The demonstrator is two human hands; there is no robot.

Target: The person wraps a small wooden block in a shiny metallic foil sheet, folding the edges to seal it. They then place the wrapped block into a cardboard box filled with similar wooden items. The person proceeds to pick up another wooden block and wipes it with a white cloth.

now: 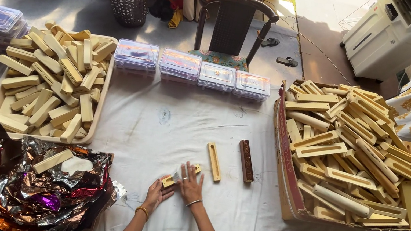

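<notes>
Both hands are working close together at the near edge of the tabletop [171, 126], which is covered with a white cloth. The left hand [157, 192] is lying half open, its fingers cupping the near end of a small pale wooden block [174, 179]. The right hand [190, 184] is resting flat on the same block with fingers spread, pressing it down; a bit of clear wrapping seems to be sitting under the fingertips, though it is too small to tell for sure.

Just to the right of the right hand, a slotted wooden piece [214, 161] is lying on the cloth, and beside that a dark brown carved bar [246, 161]. Farther right, a cardboard box [285, 160] is holding a heap of slotted wooden pieces. To the left of the hands, crumpled metallic foil [41, 194] is spreading over the tabletop's corner, and beyond it a tray [102, 100] is piled with plain wooden blocks. Ahead of the hands, a row of clear plastic boxes [196, 69] is standing along the far edge.
</notes>
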